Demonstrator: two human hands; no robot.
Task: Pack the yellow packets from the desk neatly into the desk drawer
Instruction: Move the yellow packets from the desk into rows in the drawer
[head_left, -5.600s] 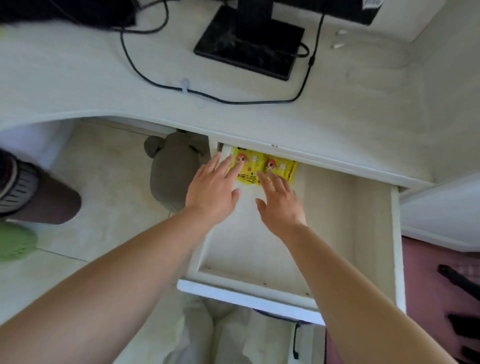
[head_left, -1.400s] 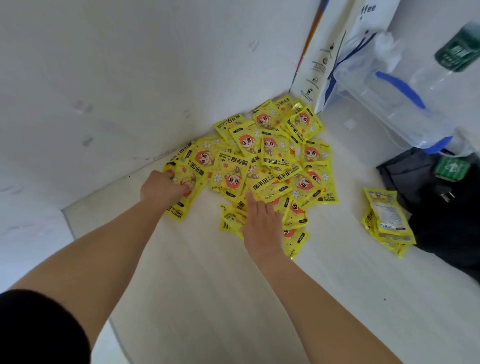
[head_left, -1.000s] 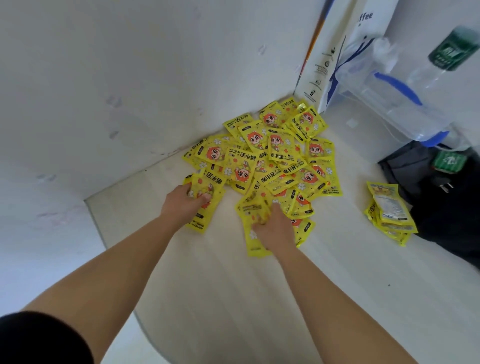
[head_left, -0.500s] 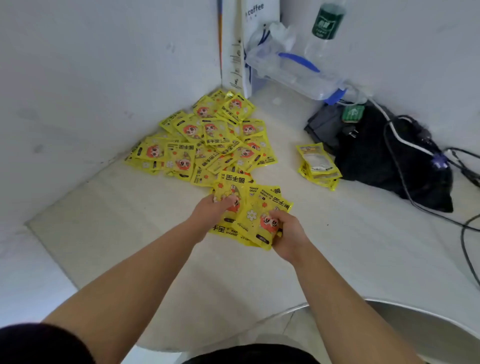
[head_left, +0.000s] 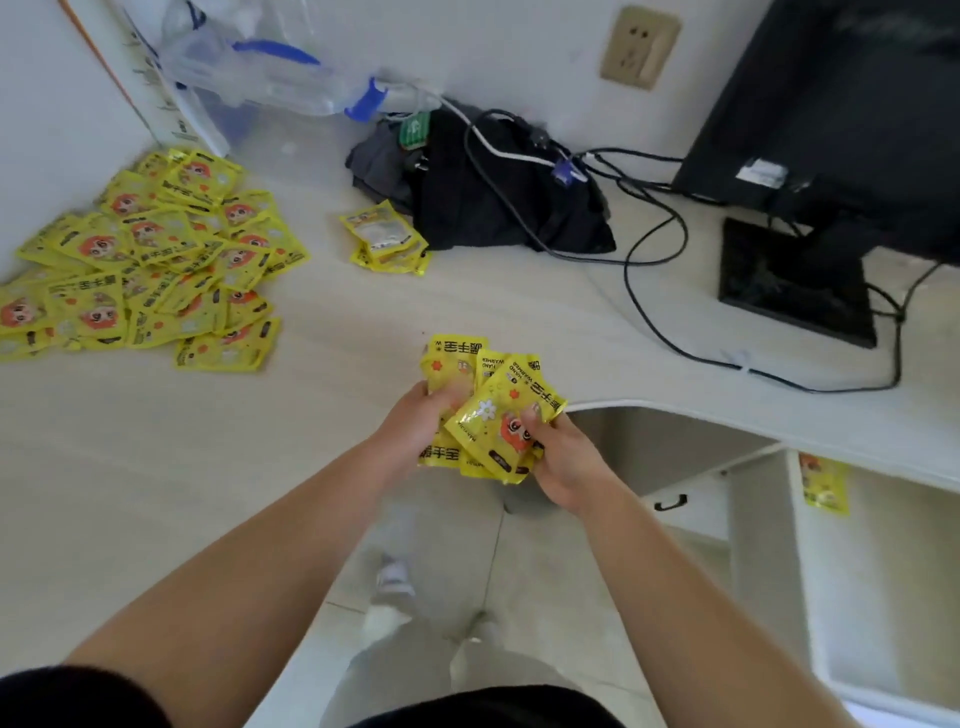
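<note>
Both hands hold a fanned bunch of yellow packets (head_left: 491, 410) just past the desk's front edge. My left hand (head_left: 415, 434) grips the bunch from the left, my right hand (head_left: 563, 462) from the right and below. A big loose pile of yellow packets (head_left: 140, 260) lies on the pale desk (head_left: 156, 447) in the far left corner. A small stack of packets (head_left: 387, 239) lies face down near the middle back. The open white drawer (head_left: 883, 597) sits at the lower right, with a yellow packet (head_left: 824, 483) at its back left.
A black bag (head_left: 509, 202) with cables over it lies at the back. A black monitor and its stand (head_left: 795, 280) occupy the right of the desk, trailing black cables (head_left: 675, 343). A clear plastic container (head_left: 260, 78) stands in the back left corner.
Both hands took packets from the big pile, brought them together into one bunch, and carried it right toward the drawer side. The view swung right, bringing the monitor and drawer into sight.
</note>
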